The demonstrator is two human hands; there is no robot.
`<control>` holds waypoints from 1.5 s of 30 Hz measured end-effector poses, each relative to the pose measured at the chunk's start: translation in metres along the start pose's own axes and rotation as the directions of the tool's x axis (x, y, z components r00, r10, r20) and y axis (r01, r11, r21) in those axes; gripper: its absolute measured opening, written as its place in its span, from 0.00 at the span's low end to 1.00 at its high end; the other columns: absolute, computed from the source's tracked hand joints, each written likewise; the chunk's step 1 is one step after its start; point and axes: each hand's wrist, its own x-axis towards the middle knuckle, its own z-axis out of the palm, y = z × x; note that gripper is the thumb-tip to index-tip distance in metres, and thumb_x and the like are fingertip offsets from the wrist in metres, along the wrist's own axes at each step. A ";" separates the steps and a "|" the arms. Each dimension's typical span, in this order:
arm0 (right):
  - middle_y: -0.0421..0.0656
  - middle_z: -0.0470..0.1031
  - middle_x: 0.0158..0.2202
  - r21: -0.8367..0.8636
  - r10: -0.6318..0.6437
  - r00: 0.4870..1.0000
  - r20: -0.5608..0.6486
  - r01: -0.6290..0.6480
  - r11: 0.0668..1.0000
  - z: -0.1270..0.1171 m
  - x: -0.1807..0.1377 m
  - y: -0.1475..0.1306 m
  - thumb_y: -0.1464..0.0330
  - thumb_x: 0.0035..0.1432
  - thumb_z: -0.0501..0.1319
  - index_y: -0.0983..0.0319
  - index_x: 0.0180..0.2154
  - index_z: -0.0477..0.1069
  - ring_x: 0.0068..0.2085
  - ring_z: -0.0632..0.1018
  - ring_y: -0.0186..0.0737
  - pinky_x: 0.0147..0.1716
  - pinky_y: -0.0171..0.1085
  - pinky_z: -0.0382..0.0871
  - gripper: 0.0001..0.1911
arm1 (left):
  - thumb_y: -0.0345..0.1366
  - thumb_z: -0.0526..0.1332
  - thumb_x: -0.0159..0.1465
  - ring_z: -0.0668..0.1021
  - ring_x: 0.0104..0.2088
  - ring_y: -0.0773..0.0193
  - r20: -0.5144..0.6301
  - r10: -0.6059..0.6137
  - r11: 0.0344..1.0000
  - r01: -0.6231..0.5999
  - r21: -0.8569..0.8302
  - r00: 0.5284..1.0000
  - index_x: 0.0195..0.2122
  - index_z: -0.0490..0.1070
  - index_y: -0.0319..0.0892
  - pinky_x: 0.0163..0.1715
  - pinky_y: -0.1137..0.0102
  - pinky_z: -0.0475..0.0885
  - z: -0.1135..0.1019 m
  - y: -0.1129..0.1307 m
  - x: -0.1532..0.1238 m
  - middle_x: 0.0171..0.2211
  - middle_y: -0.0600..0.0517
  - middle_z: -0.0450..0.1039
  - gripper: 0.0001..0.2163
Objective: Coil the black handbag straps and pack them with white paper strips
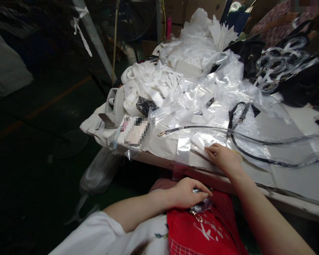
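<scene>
Down at the lower middle of the frame, the left hand (187, 193) is curled round a dark bundle (203, 205) in shiny clear wrap, thumb and fingers closing on it from above. It sits at the person's lap, over a red apron (215, 232) with white lettering, and a metal hook (198, 216) hangs out below the fingers.

The right hand (225, 158) lies over the table (295, 180), right of centre. Its thumb and fingers come together at the end of a white slip (198, 144); from where I stand I cannot tell whether they pinch it or only touch it. Just above that hand runs a thin black strap (184, 127), its gold clasp (161, 134) pointing left and its length looping away to the right edge of the frame.

Clear bags (224, 85) spread in a crumpled, glossy heap through the middle and up towards the top. Left of them is a tangle of white bands (146, 79), with a speckled black cloth (145, 105) at its lower edge and a tape dispenser (117, 104) beside it on the table's left end. Wrapped rings (278, 65) lie among black goods at the upper right, near another person in a patterned top (272, 23). A big fan (134, 19) stands at the top, left of centre.
</scene>
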 end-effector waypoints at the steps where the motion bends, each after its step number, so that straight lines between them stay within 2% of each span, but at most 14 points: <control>1: 0.38 0.77 0.46 -0.007 -0.004 1.000 0.005 0.004 1.000 -0.001 0.000 0.000 0.59 0.66 0.53 0.51 0.42 0.78 0.40 0.78 0.39 0.28 0.35 0.58 0.15 | 0.32 0.59 0.60 0.80 0.42 0.63 0.001 0.002 1.000 -0.002 -0.001 1.000 0.43 0.79 0.35 0.47 0.74 0.71 0.000 0.001 0.000 0.41 0.47 0.79 0.13; 6: 0.39 0.77 0.45 -0.052 -0.026 0.999 0.024 0.027 0.998 -0.002 0.002 -0.004 0.60 0.65 0.53 0.51 0.41 0.78 0.39 0.77 0.40 0.29 0.36 0.59 0.15 | 0.33 0.60 0.60 0.80 0.42 0.62 0.010 0.004 1.000 -0.004 0.005 1.000 0.43 0.79 0.36 0.48 0.73 0.71 -0.002 0.002 0.001 0.41 0.47 0.79 0.13; 12: 0.46 0.77 0.37 -0.137 -0.059 0.998 0.014 0.060 0.989 0.001 0.005 -0.014 0.64 0.66 0.51 0.59 0.34 0.78 0.35 0.76 0.41 0.28 0.37 0.56 0.17 | 0.33 0.60 0.60 0.80 0.42 0.62 0.006 -0.008 1.000 0.008 0.001 1.000 0.43 0.79 0.36 0.47 0.73 0.71 -0.001 0.002 0.002 0.41 0.47 0.79 0.13; 18: 0.46 0.76 0.37 -0.137 -0.079 0.997 -0.023 0.075 0.988 0.002 0.002 -0.015 0.65 0.66 0.51 0.60 0.34 0.77 0.35 0.76 0.42 0.28 0.38 0.55 0.17 | 0.34 0.60 0.60 0.80 0.42 0.62 0.004 0.013 1.000 -0.013 0.014 1.000 0.43 0.79 0.36 0.48 0.73 0.71 0.000 0.003 0.000 0.41 0.47 0.79 0.13; 20: 0.45 0.77 0.39 -0.108 -0.083 0.996 -0.034 0.079 0.991 0.002 0.000 -0.013 0.64 0.66 0.51 0.59 0.36 0.77 0.36 0.77 0.43 0.29 0.38 0.57 0.16 | 0.33 0.60 0.60 0.80 0.42 0.62 0.004 0.014 1.000 -0.014 0.010 1.000 0.43 0.79 0.36 0.47 0.73 0.71 0.000 0.002 0.000 0.41 0.47 0.79 0.13; 25: 0.46 0.76 0.43 -0.009 -0.041 0.991 -0.125 0.040 0.999 0.012 -0.005 -0.011 0.60 0.65 0.54 0.60 0.48 0.73 0.41 0.75 0.46 0.36 0.39 0.62 0.16 | 0.33 0.60 0.59 0.80 0.42 0.62 -0.008 0.014 1.000 -0.014 -0.012 1.000 0.43 0.79 0.36 0.47 0.73 0.71 0.000 -0.001 0.000 0.41 0.47 0.79 0.13; 29: 0.46 0.75 0.41 0.096 -0.020 0.980 -0.199 0.040 0.995 0.023 -0.004 -0.011 0.64 0.65 0.54 0.62 0.44 0.75 0.44 0.74 0.45 0.43 0.38 0.64 0.14 | 0.34 0.60 0.59 0.80 0.42 0.60 -0.022 0.009 1.000 -0.009 -0.003 1.000 0.43 0.79 0.36 0.47 0.72 0.72 0.001 -0.006 0.002 0.41 0.46 0.79 0.14; 33: 0.47 0.76 0.38 0.192 0.026 0.969 -0.245 0.022 0.981 0.024 0.000 -0.007 0.67 0.62 0.55 0.63 0.39 0.77 0.40 0.74 0.45 0.41 0.40 0.65 0.12 | 0.34 0.60 0.59 0.80 0.42 0.60 -0.036 0.005 1.000 -0.004 0.023 0.999 0.43 0.79 0.39 0.44 0.72 0.73 0.001 -0.009 0.007 0.41 0.48 0.79 0.14; 37: 0.45 0.77 0.34 0.301 0.050 0.975 -0.217 0.018 0.954 0.024 0.001 -0.003 0.64 0.58 0.58 0.61 0.31 0.76 0.37 0.75 0.45 0.39 0.41 0.66 0.10 | 0.34 0.60 0.58 0.80 0.41 0.59 -0.046 -0.014 1.000 0.015 0.014 0.999 0.43 0.79 0.39 0.43 0.72 0.73 0.003 -0.008 0.011 0.40 0.48 0.79 0.13; 45: 0.43 0.80 0.31 0.550 0.160 0.985 -0.071 -0.095 0.830 0.030 0.003 0.016 0.56 0.55 0.60 0.59 0.32 0.78 0.34 0.80 0.44 0.34 0.38 0.71 0.15 | 0.32 0.60 0.58 0.80 0.42 0.59 -0.035 0.007 1.000 -0.007 -0.009 0.999 0.43 0.79 0.38 0.43 0.72 0.73 0.006 -0.012 0.016 0.40 0.47 0.79 0.13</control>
